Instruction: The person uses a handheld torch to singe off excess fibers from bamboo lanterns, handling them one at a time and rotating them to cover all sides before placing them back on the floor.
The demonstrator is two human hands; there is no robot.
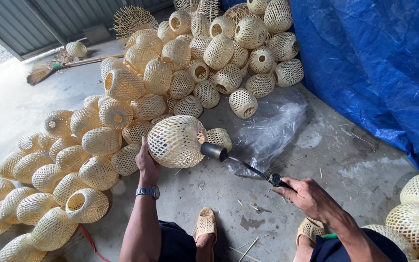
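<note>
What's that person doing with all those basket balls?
A seated person's left hand holds up one round woven bamboo shade. The right hand grips a black torch-like tool, its nozzle pointed close at the shade's side. A big pile of similar shades lies on the concrete floor, beside a blue tarp.

A woven bamboo shade (176,141) is held up by the left hand (147,162). A torch tool (241,164) is gripped by the right hand (309,196), its dark nozzle placed just beside the shade.
</note>
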